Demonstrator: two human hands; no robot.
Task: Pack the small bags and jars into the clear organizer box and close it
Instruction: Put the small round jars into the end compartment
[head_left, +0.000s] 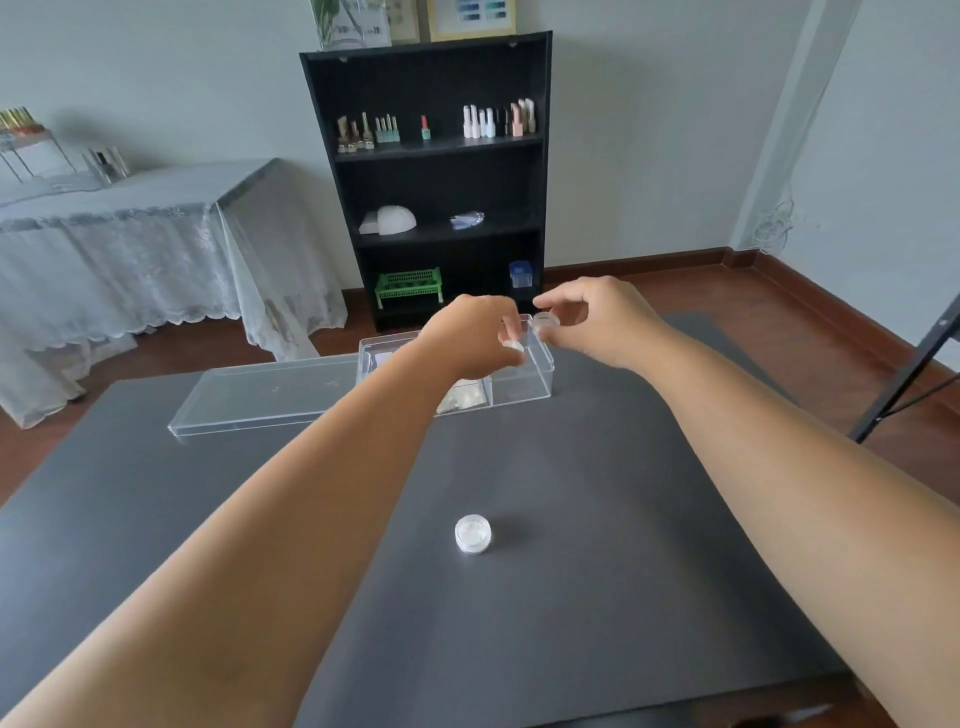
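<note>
Behind the dark grey matte table I am working at, a black bookshelf is standing against a pale wall. Resting at the table's far edge is the clear rigid plastic organizer box, which I am taking as my landmark; its flat transparent lid is lying just to the left of it, so the box is open.

I am in the middle of packing the jars. My left hand is hovering over the box, fingers curled around a small round white-capped jar. My right hand is hanging over the box's right compartment, pinching a second small clear round jar between thumb and fingertips. Small crinkly bags are already lying inside the box, in the section under my left hand.

One more squat round jar with frosted plastic sides is sitting well in front of the box, alone on the table.

I judge the next move calls for lowering both jars into the right compartment and loosening my fingers gently, since the smooth hard little things could roll or bounce against the box walls.
</note>
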